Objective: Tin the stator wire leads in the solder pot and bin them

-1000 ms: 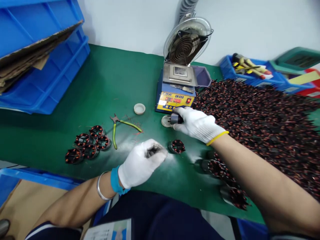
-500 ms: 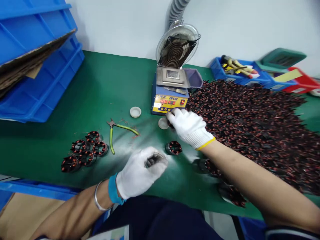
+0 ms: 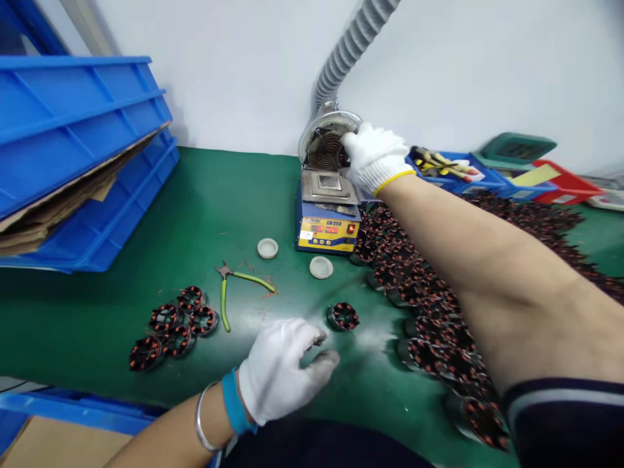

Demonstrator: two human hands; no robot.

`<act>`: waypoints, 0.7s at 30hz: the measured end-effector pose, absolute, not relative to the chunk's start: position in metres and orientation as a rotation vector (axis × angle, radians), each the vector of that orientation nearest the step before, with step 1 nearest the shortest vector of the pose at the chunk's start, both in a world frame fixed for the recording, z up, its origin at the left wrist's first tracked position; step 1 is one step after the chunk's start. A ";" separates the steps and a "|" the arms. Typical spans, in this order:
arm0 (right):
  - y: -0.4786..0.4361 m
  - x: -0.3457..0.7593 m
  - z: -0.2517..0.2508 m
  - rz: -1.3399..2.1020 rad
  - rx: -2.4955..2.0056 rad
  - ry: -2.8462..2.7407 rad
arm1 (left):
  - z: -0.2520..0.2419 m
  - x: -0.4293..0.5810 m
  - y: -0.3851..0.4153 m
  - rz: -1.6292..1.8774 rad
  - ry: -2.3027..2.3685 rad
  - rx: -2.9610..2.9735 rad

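My right hand [image 3: 374,155], in a white knit glove, is raised over the solder pot [image 3: 329,184]. Its closed fingers grip a dark motor stator [image 3: 343,157], mostly hidden by the glove, in front of the round fume hood [image 3: 324,148]. Lower down, my left hand [image 3: 288,369], also gloved, hovers above the green table with thumb and fingers apart and nothing between them. Just beyond its fingertips stands a single stator [image 3: 344,316] with copper windings. Two small white dishes [image 3: 321,267] lie in front of the pot's yellow display panel.
Green-handled cutters [image 3: 225,292] lie spread left of centre, behind a small group of stators [image 3: 179,339]. Many more stators [image 3: 414,273] crowd the right side beneath my forearm. Blue crates [image 3: 88,143] are stacked at left; a tool bin [image 3: 451,172] stands at back right.
My right hand has risen from beside the near dish to the hood above the solder pot. My left hand's fingers have spread wider. The view has tilted upward.
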State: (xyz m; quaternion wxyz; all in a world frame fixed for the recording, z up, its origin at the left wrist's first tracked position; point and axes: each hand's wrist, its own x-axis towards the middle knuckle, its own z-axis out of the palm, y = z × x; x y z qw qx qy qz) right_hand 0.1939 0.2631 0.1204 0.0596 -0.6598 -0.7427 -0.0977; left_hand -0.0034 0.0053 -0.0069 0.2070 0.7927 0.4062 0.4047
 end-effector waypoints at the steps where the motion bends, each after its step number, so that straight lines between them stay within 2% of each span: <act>1: 0.271 0.192 0.120 -0.278 -1.992 -2.262 | -0.008 -0.003 0.007 1.090 1.159 2.237; 4: 0.279 0.188 0.111 -0.266 -1.964 -2.319 | -0.011 -0.003 0.009 1.032 1.218 2.276; 8: 0.280 0.190 0.105 -0.221 -1.941 -2.341 | -0.010 -0.002 0.007 1.167 1.178 2.297; 14: 0.299 0.212 0.118 -0.145 -2.097 -2.060 | -0.002 -0.002 0.001 1.232 1.069 2.284; 21: 0.291 0.205 0.102 0.115 -2.015 -1.962 | -0.008 -0.004 0.000 1.085 1.044 2.378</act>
